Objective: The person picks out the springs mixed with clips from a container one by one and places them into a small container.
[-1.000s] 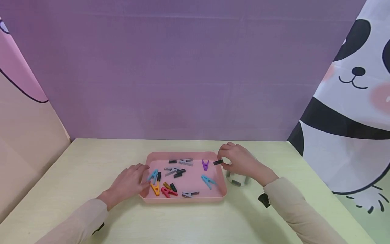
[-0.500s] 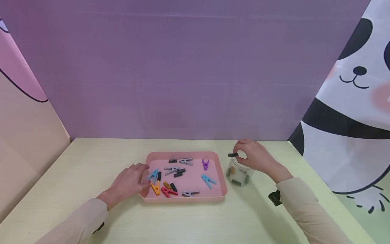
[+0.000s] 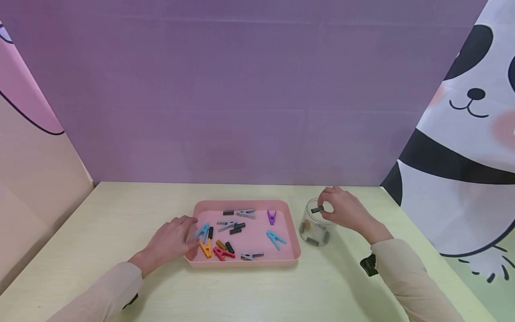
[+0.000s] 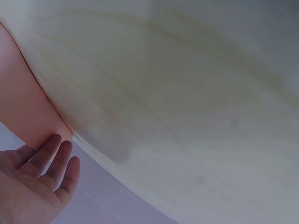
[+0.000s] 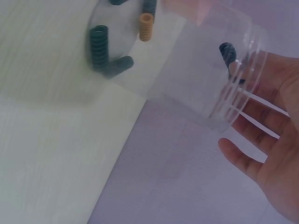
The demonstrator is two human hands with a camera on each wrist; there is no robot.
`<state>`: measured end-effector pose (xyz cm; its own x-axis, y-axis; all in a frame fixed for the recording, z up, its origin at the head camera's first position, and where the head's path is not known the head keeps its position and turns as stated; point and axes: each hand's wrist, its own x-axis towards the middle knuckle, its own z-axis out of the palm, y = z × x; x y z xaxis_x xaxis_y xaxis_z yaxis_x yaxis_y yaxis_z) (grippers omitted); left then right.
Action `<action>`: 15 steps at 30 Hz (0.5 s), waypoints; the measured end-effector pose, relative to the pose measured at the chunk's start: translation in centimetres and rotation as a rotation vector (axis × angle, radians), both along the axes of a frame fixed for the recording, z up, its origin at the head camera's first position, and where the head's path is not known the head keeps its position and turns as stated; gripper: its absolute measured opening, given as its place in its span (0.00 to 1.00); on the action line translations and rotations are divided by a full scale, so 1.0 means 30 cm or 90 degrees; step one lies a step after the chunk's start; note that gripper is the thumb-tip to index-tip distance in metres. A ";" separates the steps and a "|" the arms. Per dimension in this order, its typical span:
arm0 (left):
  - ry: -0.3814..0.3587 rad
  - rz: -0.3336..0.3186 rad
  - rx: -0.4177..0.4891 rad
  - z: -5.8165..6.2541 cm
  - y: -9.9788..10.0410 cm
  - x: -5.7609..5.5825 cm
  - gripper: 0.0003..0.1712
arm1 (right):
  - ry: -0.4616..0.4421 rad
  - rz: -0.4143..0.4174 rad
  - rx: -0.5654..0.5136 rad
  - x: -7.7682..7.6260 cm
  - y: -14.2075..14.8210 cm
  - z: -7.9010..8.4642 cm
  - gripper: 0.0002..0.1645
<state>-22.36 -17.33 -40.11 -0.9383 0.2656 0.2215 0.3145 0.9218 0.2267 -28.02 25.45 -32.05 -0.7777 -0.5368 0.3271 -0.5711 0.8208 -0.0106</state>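
Note:
In the head view my right hand [image 3: 344, 210] pinches a dark compression spring [image 3: 317, 209] between thumb and fingertips, over the mouth of a clear jar [image 3: 314, 240]. The right wrist view has this spring at the jar's threaded rim [image 5: 243, 88], with several dark springs and one orange spring [image 5: 145, 27] at the bottom. My left hand [image 3: 170, 239] holds the left edge of a pink tray [image 3: 267, 264], its fingers at the far corner in the left wrist view. Inside the tray lie several springs, dark ones and a gold one [image 3: 221, 245], among clothespins.
The clothespins are grey, light blue [image 3: 276, 239], purple [image 3: 271, 218], yellow [image 3: 206, 248] and red [image 3: 223, 253]. Tray and jar stand side by side on a pale wooden table [image 3: 241, 295]. A purple backdrop [image 3: 241, 98] rises behind the table's far edge.
My right hand has carried the dark spring rightward from the tray's right edge to over the jar's mouth. The left hand and tray stay put.

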 end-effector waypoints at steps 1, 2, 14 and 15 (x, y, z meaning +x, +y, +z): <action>0.000 0.000 0.001 0.000 0.000 0.000 0.31 | 0.001 0.001 0.000 0.001 0.001 -0.002 0.08; 0.001 0.001 0.001 0.000 0.000 0.000 0.31 | 0.004 0.002 0.000 0.003 0.001 -0.004 0.08; 0.002 0.001 0.003 -0.005 -0.002 -0.002 0.31 | 0.027 0.005 -0.002 -0.001 0.001 -0.028 0.08; 0.002 0.000 0.004 -0.005 -0.002 -0.002 0.31 | 0.030 0.006 -0.003 -0.003 0.001 -0.031 0.08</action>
